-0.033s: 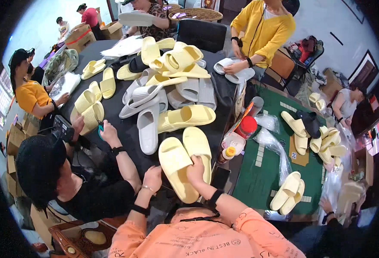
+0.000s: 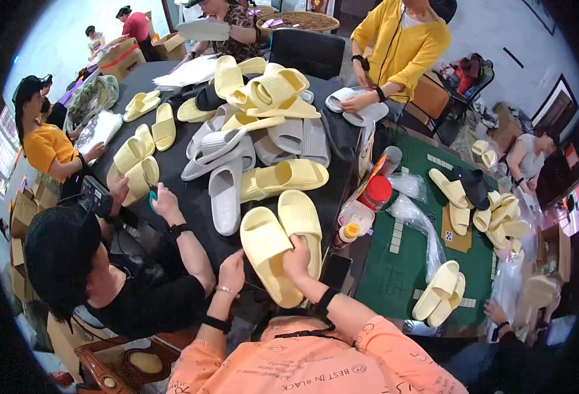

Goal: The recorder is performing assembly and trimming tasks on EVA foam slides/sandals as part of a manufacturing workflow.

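The right grip (image 2: pixel 296 259) holds two round-toed yellow slippers (image 2: pixel 266 244). The left grip (image 2: pixel 231 270) is right beside them; I can't tell its hold. Ribbed grey slippers (image 2: pixel 287 136) lie past both.

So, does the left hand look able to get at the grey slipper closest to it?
Probably yes: the left hand is near, beside the yellow slippers, and the grey slipper has its near end uncovered on the black table; other slippers crowd only its far end.

I see pale-yellow left slipper (image 2: pixel 263 230) and pale-yellow right slipper (image 2: pixel 306 213), strap ribbed, side by side, toes pointing away, at near table (image 2: pixel 179 148) edge.
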